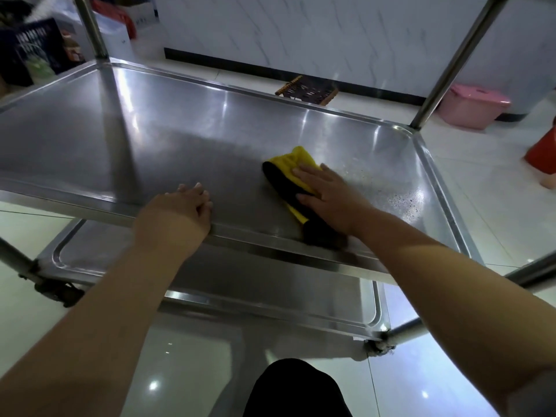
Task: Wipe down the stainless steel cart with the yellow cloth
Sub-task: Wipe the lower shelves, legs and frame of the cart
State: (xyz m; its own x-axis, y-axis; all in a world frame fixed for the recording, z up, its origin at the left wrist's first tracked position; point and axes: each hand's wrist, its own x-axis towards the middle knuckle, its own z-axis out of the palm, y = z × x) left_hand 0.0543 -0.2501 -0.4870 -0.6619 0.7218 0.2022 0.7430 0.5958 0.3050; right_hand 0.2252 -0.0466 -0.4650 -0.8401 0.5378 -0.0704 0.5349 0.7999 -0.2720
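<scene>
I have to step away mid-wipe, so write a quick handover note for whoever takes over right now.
Right hand: flat on the yellow cloth, pressing it onto the cart's middle shelf.
Left hand: resting on that shelf's near rim, holding nothing.
Done: cannot tell how much has been wiped.
Left: water droplets on the shelf right of the cloth; the lower shelf may need wiping too.

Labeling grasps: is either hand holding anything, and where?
No grip: right hand presses flat on the yellow cloth; left hand rests on the cart shelf's near rim.

Both bare arms extended forward, left hand (183, 206) fingers curled, right hand (328, 197) flat, fingers straight
</scene>
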